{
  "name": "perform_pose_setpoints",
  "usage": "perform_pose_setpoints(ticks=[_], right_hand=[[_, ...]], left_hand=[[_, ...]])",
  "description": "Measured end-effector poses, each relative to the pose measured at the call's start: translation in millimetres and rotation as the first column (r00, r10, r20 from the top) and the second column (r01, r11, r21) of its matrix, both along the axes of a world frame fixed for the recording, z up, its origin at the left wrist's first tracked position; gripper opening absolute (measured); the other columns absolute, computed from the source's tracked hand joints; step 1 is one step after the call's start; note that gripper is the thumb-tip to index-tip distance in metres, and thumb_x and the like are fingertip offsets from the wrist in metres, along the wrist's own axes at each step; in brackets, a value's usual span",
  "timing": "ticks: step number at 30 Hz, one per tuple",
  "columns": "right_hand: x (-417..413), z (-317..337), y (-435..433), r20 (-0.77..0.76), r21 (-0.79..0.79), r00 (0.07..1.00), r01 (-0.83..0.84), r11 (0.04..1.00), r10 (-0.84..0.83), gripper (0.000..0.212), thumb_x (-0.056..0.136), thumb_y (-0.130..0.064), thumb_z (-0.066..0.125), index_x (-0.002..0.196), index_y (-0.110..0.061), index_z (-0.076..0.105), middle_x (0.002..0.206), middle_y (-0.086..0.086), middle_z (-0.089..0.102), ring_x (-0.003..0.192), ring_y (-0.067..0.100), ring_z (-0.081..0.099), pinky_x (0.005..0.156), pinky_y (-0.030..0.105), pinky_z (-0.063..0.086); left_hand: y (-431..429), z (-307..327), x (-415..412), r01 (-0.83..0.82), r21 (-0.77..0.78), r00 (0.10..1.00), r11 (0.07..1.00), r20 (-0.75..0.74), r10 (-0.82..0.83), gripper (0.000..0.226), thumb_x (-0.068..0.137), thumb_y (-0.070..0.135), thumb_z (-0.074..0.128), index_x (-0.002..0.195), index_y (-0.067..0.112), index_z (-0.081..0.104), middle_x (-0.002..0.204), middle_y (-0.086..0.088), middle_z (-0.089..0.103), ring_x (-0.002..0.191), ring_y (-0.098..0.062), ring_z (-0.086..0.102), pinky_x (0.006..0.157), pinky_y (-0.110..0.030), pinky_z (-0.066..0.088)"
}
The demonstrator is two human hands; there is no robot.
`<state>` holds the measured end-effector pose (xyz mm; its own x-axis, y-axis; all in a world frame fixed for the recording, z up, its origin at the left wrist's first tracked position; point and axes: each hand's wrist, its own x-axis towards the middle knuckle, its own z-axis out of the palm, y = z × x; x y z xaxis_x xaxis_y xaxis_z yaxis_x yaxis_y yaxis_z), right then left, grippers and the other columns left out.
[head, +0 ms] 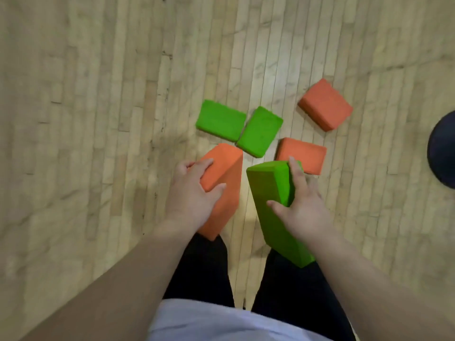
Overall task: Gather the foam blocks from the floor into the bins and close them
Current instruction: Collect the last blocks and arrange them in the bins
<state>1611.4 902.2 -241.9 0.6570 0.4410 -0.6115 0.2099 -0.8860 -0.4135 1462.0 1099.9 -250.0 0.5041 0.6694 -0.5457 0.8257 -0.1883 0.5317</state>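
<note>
My left hand (194, 195) grips an orange foam block (227, 168) lifted above the floor, fingers over its top and thumb on its side. My right hand (299, 205) grips a long green foam block (268, 190) the same way. Beyond them on the wooden floor lie two green blocks, the left one (220, 120) touching the right one (259, 131). An orange block (304, 153) lies just past my right hand, and another orange block (325, 104) lies farther right. No bin is in view.
A dark rounded object (443, 148) sits at the right edge of the view. My legs in dark trousers (204, 267) stand below the held blocks. Bare wooden floor (86, 107) stretches to the left and far side.
</note>
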Motion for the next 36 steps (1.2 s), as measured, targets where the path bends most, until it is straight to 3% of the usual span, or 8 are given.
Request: perform_pose_setpoints(ticks=[6, 12, 17, 23, 26, 31, 34, 36], right_hand=[[-9, 96, 67, 0.088, 0.136, 0.953, -0.298, 0.945, 0.288, 0.110, 0.083, -0.046, 0.077, 0.157, -0.053, -0.004, 0.145, 0.008, 0.036, 0.132, 0.032, 0.046, 0.104, 0.043, 0.043], [-6, 139, 77, 0.178, 0.214, 0.739, -0.674, 0.707, 0.650, 0.111, 0.084, -0.045, 0.077, 0.156, -0.054, -0.007, 0.148, 0.010, 0.034, 0.133, 0.034, 0.047, 0.105, 0.049, 0.047], [-13, 163, 61, 0.246, 0.210, 0.497, -0.865, 0.455, 0.832, 0.115, 0.081, -0.045, 0.079, 0.153, -0.057, -0.009, 0.146, 0.011, 0.036, 0.125, 0.035, 0.053, 0.101, 0.050, 0.050], [-68, 188, 38, 0.253, 0.190, 0.154, -0.976, 0.107, 0.955, 0.112, 0.083, -0.045, 0.078, 0.157, -0.053, -0.006, 0.144, 0.008, 0.035, 0.121, 0.035, 0.053, 0.095, 0.042, 0.050], [-114, 199, 24, 0.267, 0.208, -0.009, -0.976, -0.066, 0.964, 0.113, 0.081, -0.048, 0.079, 0.153, -0.058, -0.007, 0.148, 0.007, 0.032, 0.128, 0.037, 0.052, 0.099, 0.048, 0.052], [-196, 224, -21, 0.336, 0.236, -0.253, -0.910, -0.342, 0.907, 0.113, 0.082, -0.045, 0.079, 0.156, -0.053, -0.006, 0.147, 0.007, 0.033, 0.124, 0.033, 0.053, 0.089, 0.039, 0.051], [-243, 238, -67, 0.376, 0.218, -0.376, -0.852, -0.475, 0.847, 0.114, 0.084, -0.047, 0.078, 0.155, -0.055, -0.009, 0.148, 0.004, 0.033, 0.120, 0.032, 0.056, 0.087, 0.041, 0.053], [-275, 246, -106, 0.366, 0.242, -0.439, -0.807, -0.539, 0.821, 0.113, 0.084, -0.046, 0.078, 0.154, -0.057, -0.011, 0.149, 0.002, 0.031, 0.121, 0.032, 0.056, 0.090, 0.043, 0.054]], left_hand=[[30, 100, -55, -0.242, 0.112, 0.966, 0.964, 0.117, 0.229, 0.063, 0.084, 0.047, 0.079, 0.141, 0.043, 0.054, 0.132, 0.013, 0.036, 0.120, -0.012, 0.051, 0.107, -0.036, 0.046], [-35, 151, -92, -0.563, 0.212, 0.824, 0.799, 0.222, 0.522, 0.063, 0.083, 0.048, 0.079, 0.142, 0.043, 0.054, 0.132, 0.016, 0.036, 0.115, -0.007, 0.051, 0.101, -0.035, 0.050], [-138, 177, -124, -0.800, 0.221, 0.600, 0.558, 0.292, 0.745, 0.063, 0.085, 0.048, 0.079, 0.142, 0.044, 0.054, 0.132, 0.016, 0.035, 0.113, -0.005, 0.050, 0.097, -0.026, 0.045], [-255, 207, -173, -0.949, 0.232, 0.283, 0.215, 0.320, 0.904, 0.062, 0.084, 0.047, 0.080, 0.142, 0.042, 0.056, 0.129, 0.016, 0.037, 0.111, -0.004, 0.050, 0.095, -0.024, 0.045], [-313, 220, -200, -0.968, 0.248, 0.126, 0.039, 0.346, 0.930, 0.062, 0.083, 0.047, 0.080, 0.140, 0.043, 0.056, 0.131, 0.015, 0.037, 0.112, -0.006, 0.050, 0.096, -0.024, 0.044], [-421, 237, -238, -0.943, 0.272, -0.063, -0.192, 0.419, 0.906, 0.062, 0.081, 0.043, 0.084, 0.138, 0.037, 0.061, 0.129, 0.012, 0.042, 0.113, -0.005, 0.052, 0.099, -0.020, 0.043], [-494, 247, -254, -0.898, 0.297, -0.178, -0.325, 0.431, 0.885, 0.061, 0.078, 0.040, 0.086, 0.134, 0.037, 0.063, 0.129, 0.012, 0.046, 0.111, 0.002, 0.050, 0.092, -0.001, 0.033], [-549, 254, -265, -0.860, 0.292, -0.260, -0.419, 0.457, 0.851, 0.060, 0.076, 0.038, 0.088, 0.132, 0.038, 0.065, 0.126, 0.012, 0.047, 0.108, 0.002, 0.052, 0.092, -0.001, 0.034]])
